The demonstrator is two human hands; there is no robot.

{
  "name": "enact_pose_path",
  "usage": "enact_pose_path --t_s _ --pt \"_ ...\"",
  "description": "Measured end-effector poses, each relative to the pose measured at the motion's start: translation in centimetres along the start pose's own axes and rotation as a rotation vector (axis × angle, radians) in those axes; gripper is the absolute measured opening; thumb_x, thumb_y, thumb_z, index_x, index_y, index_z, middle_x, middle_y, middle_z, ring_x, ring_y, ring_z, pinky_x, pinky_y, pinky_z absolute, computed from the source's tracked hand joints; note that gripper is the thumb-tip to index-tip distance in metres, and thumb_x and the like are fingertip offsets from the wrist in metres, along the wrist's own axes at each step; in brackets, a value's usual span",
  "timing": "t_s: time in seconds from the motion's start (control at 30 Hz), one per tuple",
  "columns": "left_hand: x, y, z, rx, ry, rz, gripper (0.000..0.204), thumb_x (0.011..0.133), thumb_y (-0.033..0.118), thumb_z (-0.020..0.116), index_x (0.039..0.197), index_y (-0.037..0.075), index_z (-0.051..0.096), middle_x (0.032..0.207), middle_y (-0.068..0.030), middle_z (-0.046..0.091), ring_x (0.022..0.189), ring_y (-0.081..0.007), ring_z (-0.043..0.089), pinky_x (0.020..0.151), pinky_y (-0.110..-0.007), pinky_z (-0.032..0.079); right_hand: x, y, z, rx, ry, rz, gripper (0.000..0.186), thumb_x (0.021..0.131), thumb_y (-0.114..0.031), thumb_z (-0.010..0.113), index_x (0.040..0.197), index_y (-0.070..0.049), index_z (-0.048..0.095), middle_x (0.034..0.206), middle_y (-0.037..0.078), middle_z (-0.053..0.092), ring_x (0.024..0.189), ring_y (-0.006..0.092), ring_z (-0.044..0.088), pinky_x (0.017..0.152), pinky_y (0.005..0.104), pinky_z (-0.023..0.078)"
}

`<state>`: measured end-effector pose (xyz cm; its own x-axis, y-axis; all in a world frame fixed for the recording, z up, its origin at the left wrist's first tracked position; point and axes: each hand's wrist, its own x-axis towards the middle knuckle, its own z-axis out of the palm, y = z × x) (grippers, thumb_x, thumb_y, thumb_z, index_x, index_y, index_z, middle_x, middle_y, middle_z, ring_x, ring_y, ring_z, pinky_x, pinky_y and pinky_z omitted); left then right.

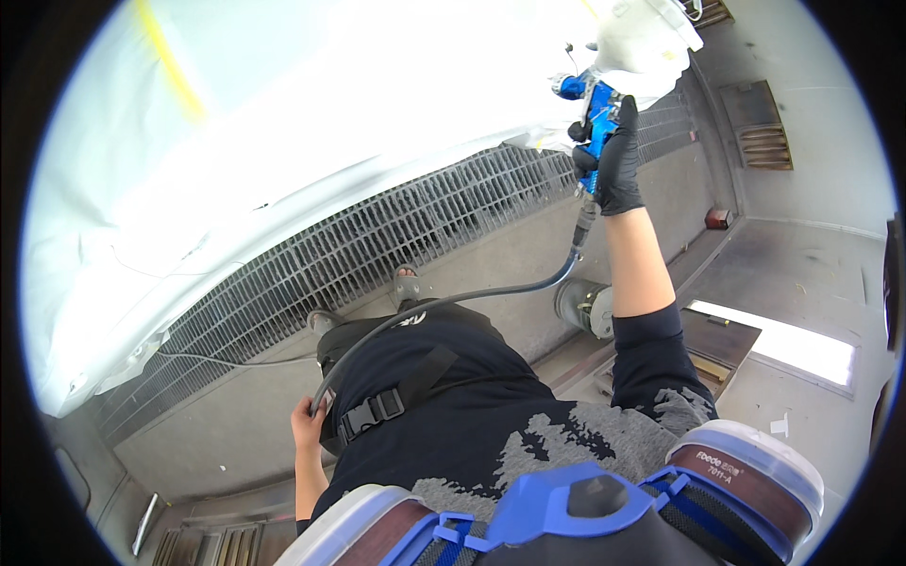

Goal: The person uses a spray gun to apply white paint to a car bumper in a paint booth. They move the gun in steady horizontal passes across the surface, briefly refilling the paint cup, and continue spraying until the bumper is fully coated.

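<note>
The blue spray gun (pixel 602 121) is resting within the right hand (pixel 619 170)'s curled fingers (pixel 586 163). The left hand (pixel 307 424) is pinching the hose (pixel 451 295).

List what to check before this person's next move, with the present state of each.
1. Spray gun gripped by the right hand: ok.
2. Hose joined to the gun's handle end: ok.
3. Left hand on the hose: ok, holding it at the waist.
4. Both hands gloved: not ok; the right wears a black glove, the left is bare.
5. Respirator sealed to the face: cannot tell, the seal is out of view.
</note>
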<state>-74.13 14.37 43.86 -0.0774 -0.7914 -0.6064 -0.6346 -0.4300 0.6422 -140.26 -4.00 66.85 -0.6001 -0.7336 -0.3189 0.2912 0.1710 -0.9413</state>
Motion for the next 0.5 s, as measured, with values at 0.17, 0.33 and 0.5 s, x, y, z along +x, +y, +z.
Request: enact_pose_path --t_s 0.17,0.33,0.5 --pt "-0.4 -6.9 -0.7 -0.305 0.022 -0.197 0.020 0.094 0.014 0.077 0.083 0.002 0.064 0.069 0.0042 0.053 0.068 -0.0075 0.046 0.060 -0.028 0.038 -4.4 1.9 6.2 0.005 -0.011 0.038 0.073 0.095 -0.079 0.045 0.115 -0.010 0.057 0.077 0.006 0.060 0.043 0.0084 0.036 0.039 0.0227 0.027" --pt "-3.3 -12.6 -3.7 -0.527 0.023 -0.194 0.005 0.090 0.004 0.072 0.091 0.000 0.069 0.074 0.0029 0.061 0.074 -0.0083 0.054 0.065 -0.029 0.045 -8.9 4.7 14.6 -0.035 -0.141 0.083 0.079 0.093 -0.083 0.045 0.122 -0.010 0.055 0.080 0.003 0.057 0.050 0.0064 0.038 0.044 0.0216 0.030" --pt "-5.5 -16.3 -8.7 -0.097 0.164 -0.282 0.020 0.097 0.018 0.070 0.087 0.002 0.066 0.064 -0.0031 0.057 0.055 -0.0128 0.056 0.053 -0.034 0.048 -14.0 7.2 24.4 -0.024 -0.342 0.124 0.071 0.096 -0.080 0.044 0.113 -0.011 0.056 0.078 0.003 0.057 0.047 0.0055 0.038 0.040 0.0216 0.029"
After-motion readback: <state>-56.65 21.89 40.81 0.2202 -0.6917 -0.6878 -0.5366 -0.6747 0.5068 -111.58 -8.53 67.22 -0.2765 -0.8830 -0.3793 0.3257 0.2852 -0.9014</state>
